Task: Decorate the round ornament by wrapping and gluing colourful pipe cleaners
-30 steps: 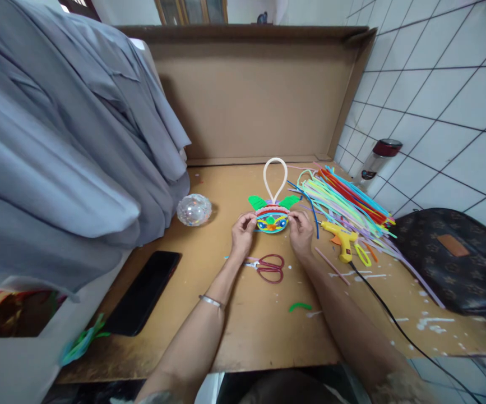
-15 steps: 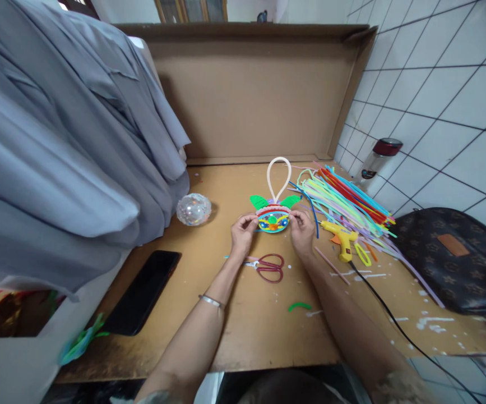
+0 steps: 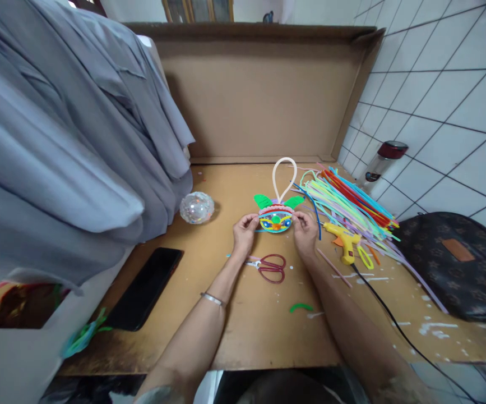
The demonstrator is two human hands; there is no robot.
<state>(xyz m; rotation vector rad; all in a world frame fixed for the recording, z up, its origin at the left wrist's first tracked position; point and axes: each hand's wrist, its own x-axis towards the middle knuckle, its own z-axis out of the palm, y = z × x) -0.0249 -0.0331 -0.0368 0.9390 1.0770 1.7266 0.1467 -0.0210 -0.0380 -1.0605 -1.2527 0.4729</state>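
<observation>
Colourful craft face (image 3: 275, 220) is just beyond the scissors (image 3: 272, 268), between the two hands. Left hand (image 3: 245, 230) and right hand (image 3: 305, 230) stand apart, each pinching one side edge, with forearms (image 3: 203, 317) stretched forward, one on either side of the scissors. To their right lies a yellow glue gun (image 3: 345, 241); to their left, a black phone (image 3: 146, 289).

Black phone (image 3: 145, 290), dark patterned bag (image 3: 448, 278)

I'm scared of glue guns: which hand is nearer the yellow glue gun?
Right. The right hand is just left of the yellow glue gun; the left hand is farther left, beyond the colorful face craft.
</observation>
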